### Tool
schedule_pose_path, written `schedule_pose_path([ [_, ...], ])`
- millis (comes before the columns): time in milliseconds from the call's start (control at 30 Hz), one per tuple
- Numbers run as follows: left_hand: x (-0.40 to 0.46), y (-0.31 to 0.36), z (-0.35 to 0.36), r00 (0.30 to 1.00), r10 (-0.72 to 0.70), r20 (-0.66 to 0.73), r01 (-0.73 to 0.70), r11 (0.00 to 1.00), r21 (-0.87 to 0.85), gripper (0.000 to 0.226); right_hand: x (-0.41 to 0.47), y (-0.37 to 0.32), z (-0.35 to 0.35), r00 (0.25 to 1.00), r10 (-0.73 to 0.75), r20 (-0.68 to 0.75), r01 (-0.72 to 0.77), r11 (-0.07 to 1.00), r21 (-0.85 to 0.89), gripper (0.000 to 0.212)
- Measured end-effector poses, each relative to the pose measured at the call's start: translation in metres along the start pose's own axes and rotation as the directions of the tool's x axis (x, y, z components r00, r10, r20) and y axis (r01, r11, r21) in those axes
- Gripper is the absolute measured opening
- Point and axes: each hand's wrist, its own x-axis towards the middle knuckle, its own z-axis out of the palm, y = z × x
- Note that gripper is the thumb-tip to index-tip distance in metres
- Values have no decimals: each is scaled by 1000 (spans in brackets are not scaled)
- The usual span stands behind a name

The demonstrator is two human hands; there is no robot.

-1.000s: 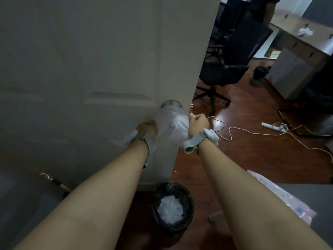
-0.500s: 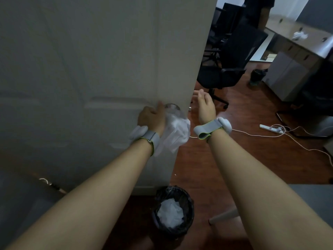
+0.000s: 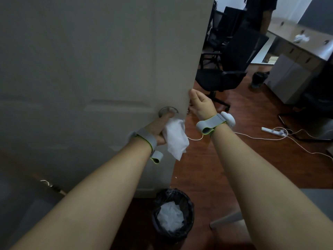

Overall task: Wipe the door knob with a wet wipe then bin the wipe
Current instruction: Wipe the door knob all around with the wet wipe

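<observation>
Left hand (image 3: 159,129) grip pinching wet wipe (image 3: 175,138) below door knob (image 3: 168,111), right hand (image 3: 201,105) grip spread (no readable writing)

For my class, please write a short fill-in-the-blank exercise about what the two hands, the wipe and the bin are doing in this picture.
1. The white wet wipe is held in the ____ hand.
2. The right hand rests on the edge of the ____.
3. The bin stands on the ____, below the door knob.

Missing words: left; door; floor
</observation>
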Motion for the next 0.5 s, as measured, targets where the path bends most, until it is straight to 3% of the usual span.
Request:
schedule_pose_path([
  [67,-1,6,8,996,35,-86,-27,995,95,38,0,-1,1,1000,3,9,-3,1000,20,35],
  [100,0,9,13,983,86,-162,-42,965,258,36,0,-1,1,1000,4,7,-4,999,31,36],
  [133,1,9,18,949,172,-265,-20,870,492,38,0,0,3,1000,7,3,-7,999,48,37],
  [200,-2,7,29,844,403,-353,107,519,848,36,-1,1,5,1000,16,-19,-15,998,68,34],
  [233,-5,5,32,812,480,-332,136,398,907,30,0,2,5,1000,14,-28,-12,997,75,33],
  [300,-8,0,32,779,558,-287,110,329,938,32,1,2,6,999,11,-35,-8,997,80,35],
  [333,-8,-1,29,775,575,-262,75,327,942,33,1,2,6,999,7,-38,-4,997,75,36],
  [400,-5,-1,19,788,539,-299,10,473,881,37,0,1,7,999,11,-46,-9,999,49,37],
  [467,-1,-1,11,853,386,-352,-97,780,618,46,0,1,7,999,12,-41,-10,999,33,38],
  [500,1,-3,9,925,258,-278,-144,918,370,41,1,1,7,999,8,-33,-7,999,32,38],
])
